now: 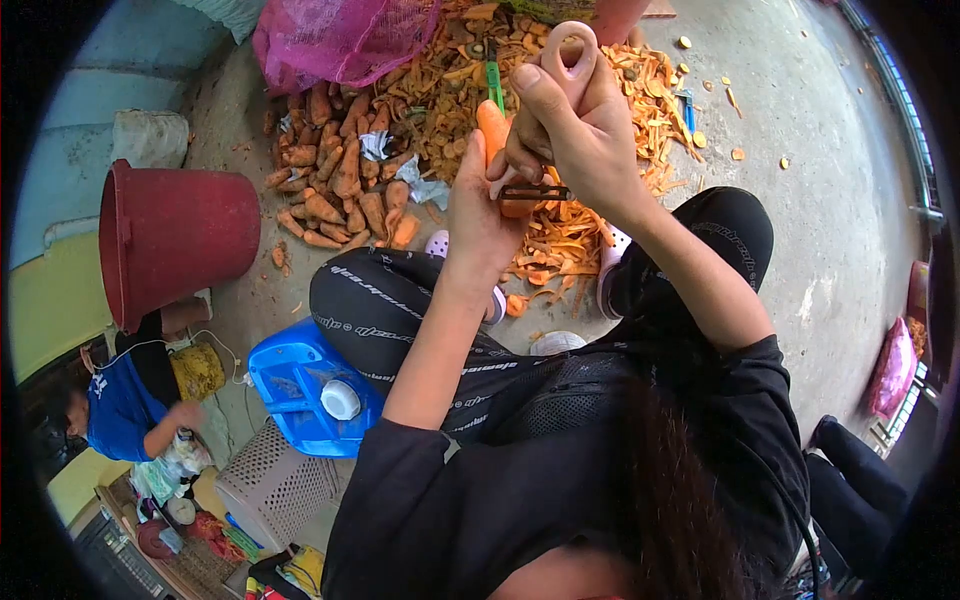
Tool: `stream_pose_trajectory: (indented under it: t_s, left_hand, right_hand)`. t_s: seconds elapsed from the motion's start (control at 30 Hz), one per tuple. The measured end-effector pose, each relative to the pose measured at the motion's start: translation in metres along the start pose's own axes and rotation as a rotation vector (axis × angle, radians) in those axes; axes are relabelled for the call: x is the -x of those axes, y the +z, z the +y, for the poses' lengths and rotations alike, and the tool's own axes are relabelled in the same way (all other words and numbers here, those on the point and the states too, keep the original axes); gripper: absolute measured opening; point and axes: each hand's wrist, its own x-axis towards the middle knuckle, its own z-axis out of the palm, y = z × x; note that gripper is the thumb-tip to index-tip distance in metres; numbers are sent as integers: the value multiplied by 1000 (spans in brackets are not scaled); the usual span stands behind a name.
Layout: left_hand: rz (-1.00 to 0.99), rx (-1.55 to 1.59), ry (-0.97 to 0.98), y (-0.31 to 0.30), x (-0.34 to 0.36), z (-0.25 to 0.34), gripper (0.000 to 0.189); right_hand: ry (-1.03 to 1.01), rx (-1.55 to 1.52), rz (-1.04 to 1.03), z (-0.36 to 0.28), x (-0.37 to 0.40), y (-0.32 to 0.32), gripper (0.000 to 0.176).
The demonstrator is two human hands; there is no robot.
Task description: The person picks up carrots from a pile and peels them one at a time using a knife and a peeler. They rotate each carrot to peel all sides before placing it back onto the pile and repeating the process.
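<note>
The left hand [480,205] is grasping a carrot [494,125], which is pointing away from the body above the floor [830,250], in front of the person's knees. The right hand [585,125] is clenching around the handle of a peeler [575,82], whose looped end is sticking out past the fingers; its blade is crossing over the carrot's near end, though whether it is biting in I cannot tell. Beneath the hands, orange peelings [555,240] are spreading across the floor between the person's shoes and beyond. Just left of them, unpeeled carrots [345,175] are lying in a heap, with crumpled paper [427,187] resting at its edge. A green-handled tool [494,80] is lying on the peelings beyond the held carrot, and a blue-handled one [688,112] is lying to the right. A pink net bag [345,40] is standing behind the heap. Farther left, a red bucket [185,235] is standing near the wall, a blue jug [310,390] is sitting beside the person's left leg, and a crate [270,475] is standing next to it. Beyond, a co-worker [125,412] in blue is sitting low.
</note>
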Motion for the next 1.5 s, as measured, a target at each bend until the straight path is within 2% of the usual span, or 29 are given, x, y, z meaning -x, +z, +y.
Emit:
stream_pose_trajectory:
  t_s: [0.1,0.2,0.23,0.33,0.37,0.43,0.47,0.5,0.57,0.6,0.63,0.73,0.77,1.0,1.07,1.1,1.13,1.2,1.23,1.33,1.37,1.5]
  left_hand:
    - [146,-33,18,8,4,-5,27]
    - [60,-241,110,18,6,-17,41]
    - [33,-144,-14,17,9,-19,41]
    - [112,-267,-39,26,11,-24,46]
    - [7,-198,-52,28,10,-20,48]
    - [50,-173,0,25,7,-13,47]
    - [75,-150,41,22,5,-10,46]
    - [-10,-79,41,8,3,-7,44]
    - [102,-37,73,9,0,-3,41]
    - [157,-16,81,10,-2,-2,40]
    - [112,9,60,4,-4,-3,32]
    - [209,-50,16,13,0,-4,37]
    - [267,-76,-11,23,5,-2,39]
    - [207,-45,-17,15,6,-6,34]
    - [212,-56,37,22,6,-14,32]
    - [144,-116,57,17,4,-19,31]
    - [148,-153,24,14,3,-20,33]
    - [158,-232,-52,13,7,-23,37]
    - [126,-306,-15,21,9,-24,39]
    - [-11,-182,-119,24,8,-15,41]
    - [14,-118,-125,19,7,-15,43]
    - [133,-153,-46,12,0,-9,40]
  right_hand:
    - [1,24,26,-1,-4,-3,16]
    - [-121,47,43,1,-30,-20,17]
    - [-30,-21,36,-5,-39,-29,17]
    - [-352,358,151,26,-74,-55,15]
    - [-385,491,206,28,-76,-62,14]
    - [-443,760,314,20,-75,-62,13]
    - [-390,584,250,17,-73,-60,12]
    - [-332,407,184,2,-65,-47,11]
    - [-200,-56,81,-4,-56,-42,11]
    - [-142,-80,90,-7,-50,-35,12]
    - [-84,-102,99,-13,-39,-21,12]
    - [14,-14,81,-15,-8,3,17]
    - [16,-58,6,-14,-6,3,17]
    - [-13,61,52,-9,0,4,17]
    - [24,8,56,-2,-11,-10,17]
    - [22,-25,82,-6,-19,-10,14]
    - [20,-57,107,-11,-26,-10,12]
    - [-123,90,141,-5,-51,-32,11]
    - [-254,86,126,12,-70,-52,12]
    - [-734,1142,389,20,-86,-72,12]
    - [-717,1104,300,21,-82,-76,12]
    - [-383,250,224,-10,-63,-48,14]
